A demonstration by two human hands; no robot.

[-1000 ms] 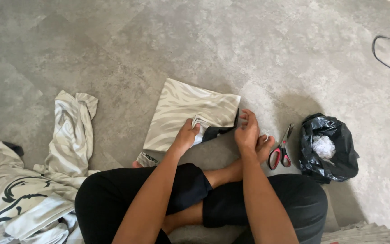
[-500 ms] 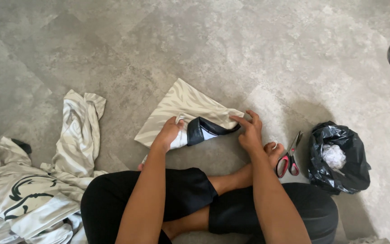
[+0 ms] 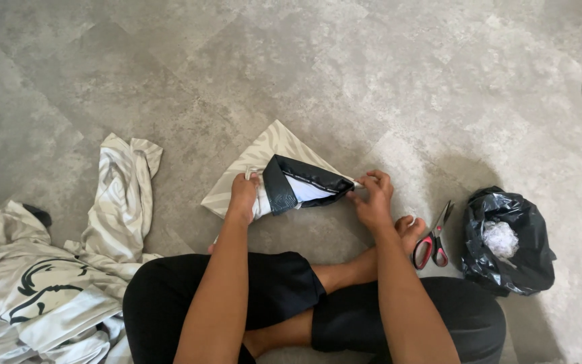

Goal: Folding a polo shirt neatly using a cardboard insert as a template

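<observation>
I see my left hand (image 3: pixel 244 195) gripping the near-left end of a black bag (image 3: pixel 298 183) that lies on a folded cloth (image 3: pixel 264 152) on the floor (image 3: pixel 372 81); my right hand (image 3: pixel 372 195) pinches the bag's right tip. Right of the bag lie red scissors (image 3: pixel 432 236), then a black trash bag (image 3: pixel 506 243); loose shirts (image 3: pixel 69 269) lie well left.

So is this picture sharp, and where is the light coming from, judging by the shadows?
Head view: mostly sharp, with even, soft daylight and no harsh glare on the grey floor; a faint shadow spreads on the floor up and to the right of the right hand, so light likely comes from the lower left; the black bag shows small glossy highlights; edges bend slightly, as with a wide lens.
</observation>
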